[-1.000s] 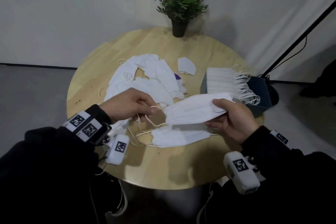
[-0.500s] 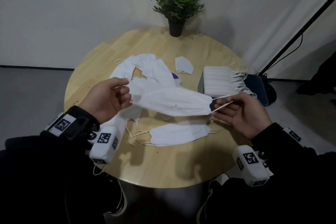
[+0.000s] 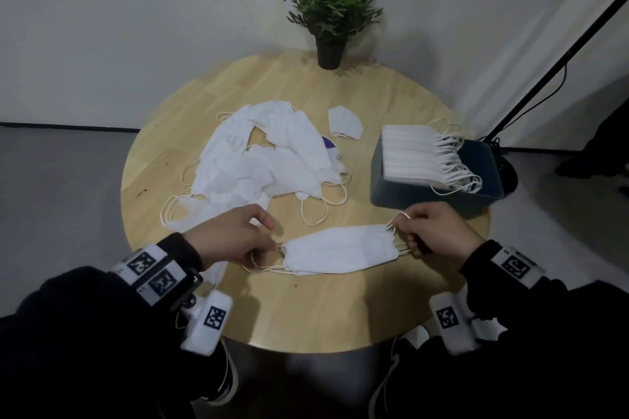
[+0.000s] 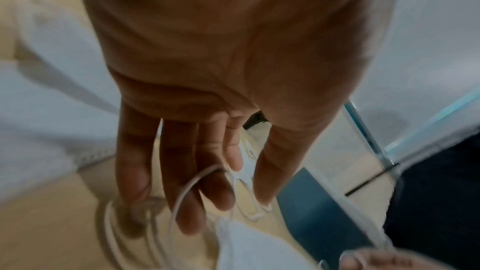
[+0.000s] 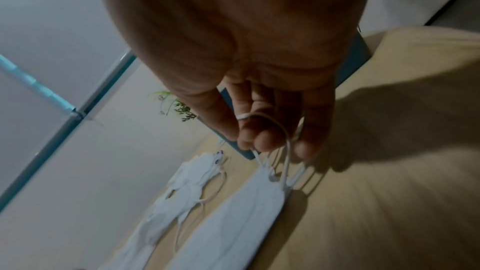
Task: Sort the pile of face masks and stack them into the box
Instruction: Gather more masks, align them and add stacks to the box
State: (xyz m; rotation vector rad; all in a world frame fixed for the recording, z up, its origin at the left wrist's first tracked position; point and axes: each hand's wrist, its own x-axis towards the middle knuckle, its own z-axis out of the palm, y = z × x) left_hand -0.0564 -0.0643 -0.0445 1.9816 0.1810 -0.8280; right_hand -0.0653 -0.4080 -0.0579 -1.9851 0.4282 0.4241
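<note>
A flat white face mask (image 3: 340, 250) lies stretched near the table's front edge, on top of another mask whose loops show beneath it. My left hand (image 3: 262, 238) holds its left ear loop, which runs across the fingers (image 4: 192, 208) in the left wrist view. My right hand (image 3: 405, 228) pinches the right ear loops, seen between thumb and fingertips (image 5: 262, 141) above the mask (image 5: 233, 223). A loose pile of white masks (image 3: 262, 160) lies at the table's middle left. The dark blue box (image 3: 442, 197) at the right holds a neat stack of masks (image 3: 408, 153).
A single small mask (image 3: 343, 122) lies apart behind the pile. A potted plant (image 3: 330, 10) stands at the far edge of the round wooden table (image 3: 323, 309). A black stand pole (image 3: 561, 61) slants down at the right, close to the box.
The mask was stretched in the air between both hands; now both hands have come down and toward me, and it lies over the other mask at the front.
</note>
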